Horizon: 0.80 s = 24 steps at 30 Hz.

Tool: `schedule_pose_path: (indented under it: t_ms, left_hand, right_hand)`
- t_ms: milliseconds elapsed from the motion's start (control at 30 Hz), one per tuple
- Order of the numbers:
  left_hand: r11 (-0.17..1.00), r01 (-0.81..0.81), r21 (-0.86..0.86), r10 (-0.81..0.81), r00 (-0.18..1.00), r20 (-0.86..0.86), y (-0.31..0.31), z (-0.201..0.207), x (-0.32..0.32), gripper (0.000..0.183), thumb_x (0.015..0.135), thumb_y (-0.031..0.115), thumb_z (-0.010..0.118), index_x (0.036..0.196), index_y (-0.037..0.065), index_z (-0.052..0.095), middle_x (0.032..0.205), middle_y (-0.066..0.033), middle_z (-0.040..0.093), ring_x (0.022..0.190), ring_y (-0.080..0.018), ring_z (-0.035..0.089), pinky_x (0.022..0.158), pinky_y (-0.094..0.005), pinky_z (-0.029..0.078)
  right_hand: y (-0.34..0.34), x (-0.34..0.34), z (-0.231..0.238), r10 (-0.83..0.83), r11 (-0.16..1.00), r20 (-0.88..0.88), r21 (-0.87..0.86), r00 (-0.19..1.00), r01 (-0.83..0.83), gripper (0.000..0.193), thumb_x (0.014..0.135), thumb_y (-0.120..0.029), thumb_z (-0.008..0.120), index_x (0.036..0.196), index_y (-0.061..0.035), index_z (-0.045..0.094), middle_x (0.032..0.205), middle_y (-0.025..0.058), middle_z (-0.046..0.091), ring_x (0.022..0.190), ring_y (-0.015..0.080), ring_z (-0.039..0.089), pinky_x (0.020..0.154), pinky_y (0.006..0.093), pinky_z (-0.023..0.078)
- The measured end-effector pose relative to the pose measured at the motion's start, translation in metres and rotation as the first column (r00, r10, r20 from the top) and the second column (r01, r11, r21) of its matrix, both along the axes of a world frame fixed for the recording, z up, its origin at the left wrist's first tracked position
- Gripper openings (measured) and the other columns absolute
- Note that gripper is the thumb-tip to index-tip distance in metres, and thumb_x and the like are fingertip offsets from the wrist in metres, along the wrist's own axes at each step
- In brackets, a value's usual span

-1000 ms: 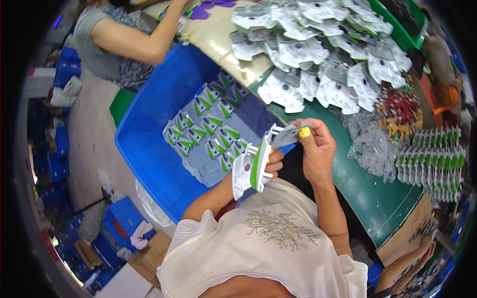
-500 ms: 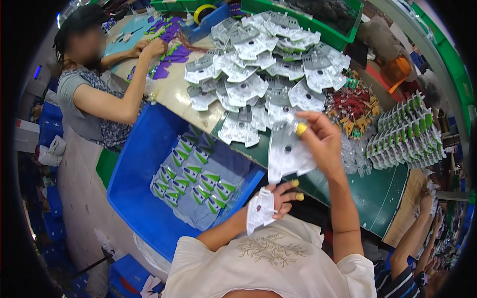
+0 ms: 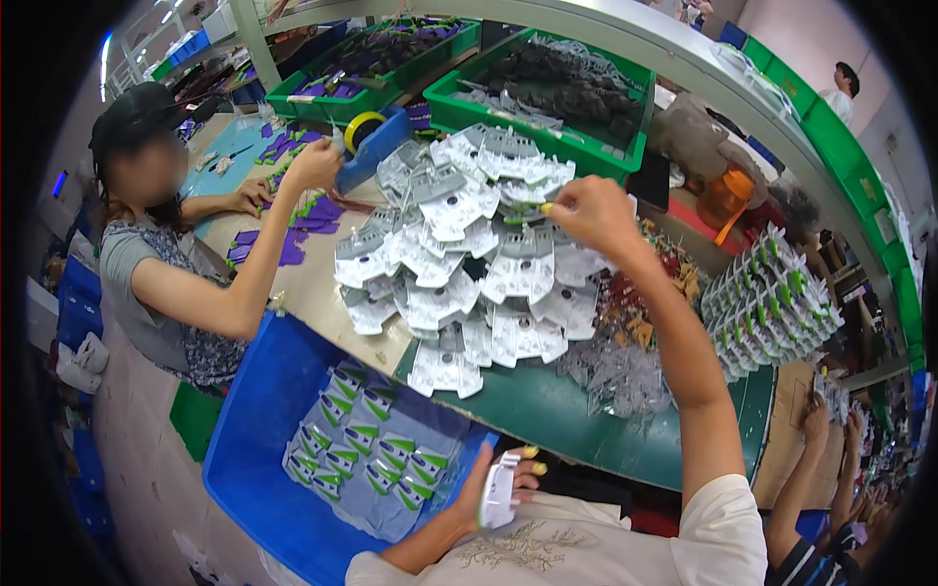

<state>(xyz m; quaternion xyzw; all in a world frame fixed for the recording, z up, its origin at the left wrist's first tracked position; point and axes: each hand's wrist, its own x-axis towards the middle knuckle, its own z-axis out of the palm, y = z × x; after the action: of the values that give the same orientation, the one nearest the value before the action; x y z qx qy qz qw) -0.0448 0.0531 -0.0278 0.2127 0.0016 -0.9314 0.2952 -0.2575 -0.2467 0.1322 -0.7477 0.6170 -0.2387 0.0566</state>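
Note:
My right hand (image 3: 594, 213) reaches over a heap of grey-and-white moulded plastic parts (image 3: 440, 293) on the table. Its thumb and finger are pinched together at the edge of one part (image 3: 535, 193); the exact contact is partly hidden by the hand. Low in front of my shirt, my left hand (image 3: 473, 496) holds a small white curved plastic part (image 3: 498, 493) against the palm, fingers bent around it. Yellow covers sit on fingertips of both hands.
A blue bin (image 3: 234, 439) with rows of green-and-white pieces (image 3: 391, 464) stands left of me. Wired components (image 3: 650, 293) and stacked green-white parts (image 3: 767, 303) lie right. Green trays (image 3: 635, 146) stand behind the heap. A co-worker (image 3: 195, 264) handles purple pieces at left.
My right hand has moved away from my chest to the heap; the large white part it held in front of me is no longer there. My left hand has lowered slightly with its part. The view has tilted up.

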Motion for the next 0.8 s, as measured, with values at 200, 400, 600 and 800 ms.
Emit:
schedule_pose_path:
  t_ms: [200, 400, 600, 800]
  left_hand:
    - [0.976, -0.118, -0.182, 0.126, 0.992, 0.032, -0.011, 0.034, 0.045, 0.091, 0.078, 0.061, 0.058, 0.141, 0.006, 0.022, 0.126, -0.0163, 0.047, 0.111, -0.0284, 0.053, 0.094, -0.0427, 0.045]
    - [0.975, -0.185, -0.124, 0.185, 0.983, -0.016, -0.032, 0.044, 0.043, 0.091, 0.07, 0.039, 0.064, 0.142, 0.003, 0.02, 0.123, -0.0187, 0.047, 0.112, -0.033, 0.052, 0.094, -0.045, 0.046]
    - [0.991, -0.122, -0.055, 0.119, 0.991, -0.064, -0.038, 0.047, 0.026, 0.093, 0.07, 0.04, 0.061, 0.142, 0.0, 0.019, 0.135, -0.0258, 0.038, 0.125, -0.0443, 0.038, 0.107, -0.0499, 0.03]
    - [1.0, -0.001, 0.028, 0.003, 0.997, -0.078, -0.039, 0.051, 0.016, 0.082, 0.075, 0.038, 0.056, 0.14, -0.003, 0.025, 0.141, -0.0261, 0.033, 0.129, -0.0461, 0.032, 0.107, -0.052, 0.029]
  right_hand:
    - [-0.115, -0.043, 0.04, -0.161, 0.951, 0.067, -0.257, 0.985, 0.173, 0.016, 0.076, -0.022, 0.064, 0.081, -0.0091, 0.071, 0.08, 0.0171, 0.067, 0.077, 0.0355, 0.065, 0.068, 0.0445, 0.051]
    - [-0.216, -0.045, -0.009, -0.288, 0.943, -0.167, 0.123, 0.943, 0.31, 0.033, 0.08, -0.026, 0.067, 0.105, -0.0048, 0.066, 0.109, 0.0187, 0.063, 0.102, 0.0346, 0.061, 0.084, 0.0429, 0.05]
    - [-0.238, -0.044, -0.018, -0.209, 0.916, -0.213, 0.3, 0.955, 0.267, 0.043, 0.075, -0.03, 0.072, 0.107, -0.0028, 0.065, 0.115, 0.0172, 0.062, 0.107, 0.0316, 0.06, 0.089, 0.0395, 0.048]
    - [-0.224, -0.067, -0.014, -0.353, 0.927, 0.088, 0.171, 0.931, 0.335, 0.028, 0.066, -0.026, 0.076, 0.082, -0.0036, 0.072, 0.099, 0.0159, 0.067, 0.088, 0.0263, 0.067, 0.077, 0.0356, 0.053]
